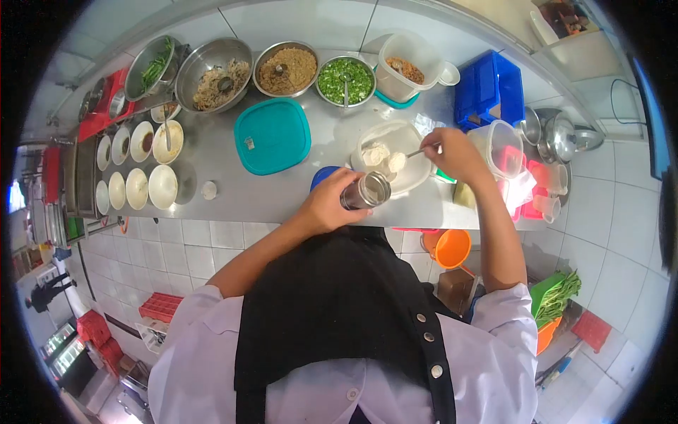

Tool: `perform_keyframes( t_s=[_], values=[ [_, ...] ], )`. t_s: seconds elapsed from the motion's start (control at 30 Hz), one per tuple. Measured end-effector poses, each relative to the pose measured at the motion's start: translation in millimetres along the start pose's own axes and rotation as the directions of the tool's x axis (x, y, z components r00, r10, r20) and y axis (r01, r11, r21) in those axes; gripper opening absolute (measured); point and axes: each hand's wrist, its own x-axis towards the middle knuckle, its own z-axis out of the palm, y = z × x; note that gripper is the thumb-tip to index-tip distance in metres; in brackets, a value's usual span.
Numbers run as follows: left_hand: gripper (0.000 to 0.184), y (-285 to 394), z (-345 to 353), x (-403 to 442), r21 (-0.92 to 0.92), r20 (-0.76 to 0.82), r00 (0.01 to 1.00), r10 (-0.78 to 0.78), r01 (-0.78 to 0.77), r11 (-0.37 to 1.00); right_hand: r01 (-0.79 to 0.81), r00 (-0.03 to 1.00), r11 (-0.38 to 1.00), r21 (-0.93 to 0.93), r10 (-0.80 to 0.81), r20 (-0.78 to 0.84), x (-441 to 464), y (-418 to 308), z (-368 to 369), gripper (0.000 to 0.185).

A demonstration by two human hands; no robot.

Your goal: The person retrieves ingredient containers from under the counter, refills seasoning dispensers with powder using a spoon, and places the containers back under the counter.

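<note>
My left hand (pixel 330 201) is wrapped round a small metal canister (pixel 373 189), its round top tilted up toward me near the table's front edge. My right hand (pixel 455 152) pinches the handle of a spoon (pixel 416 153) heaped with white powder. The spoon's bowl is over a translucent white plastic tub (pixel 387 131), just beyond the canister and apart from it. More white powder (pixel 374 153) lies in the tub. Part of a blue lid-like object (pixel 322 176) shows behind my left hand.
Along the back stand bowls of chopped greens (pixel 345 81), brown crumbly food (pixel 286 69) and shredded food (pixel 219 85). A teal lid (pixel 272 136) lies at centre-left, beside several small white bowls (pixel 163 187). To the right are a blue crate (pixel 489 88) and a clear container (pixel 506 148).
</note>
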Motion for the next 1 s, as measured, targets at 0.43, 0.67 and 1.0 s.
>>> perform_keyframes(
  t_s=[0.43,0.67,1.0],
  values=[
    [0.066,47.8,-21.0,43.0,0.077,-0.064,0.995,0.073,-0.068,0.995,0.067,0.942,0.985,-0.16,-0.115,-0.315,-67.9,-72.9,-78.4,0.019],
    [0.067,45.5,-14.6,45.8,-0.033,-0.091,0.99,0.103,-0.107,0.994,0.232,0.811,0.813,-0.534,-0.465,-0.356,-95.4,-108.0,-39.6,0.038],
    [0.075,18.4,-8.4,41.6,-0.072,-0.175,0.965,0.197,-0.212,0.975,0.191,0.692,0.914,-0.359,-0.384,-0.611,-107.6,-79.4,-22.4,0.039]
  ],
)
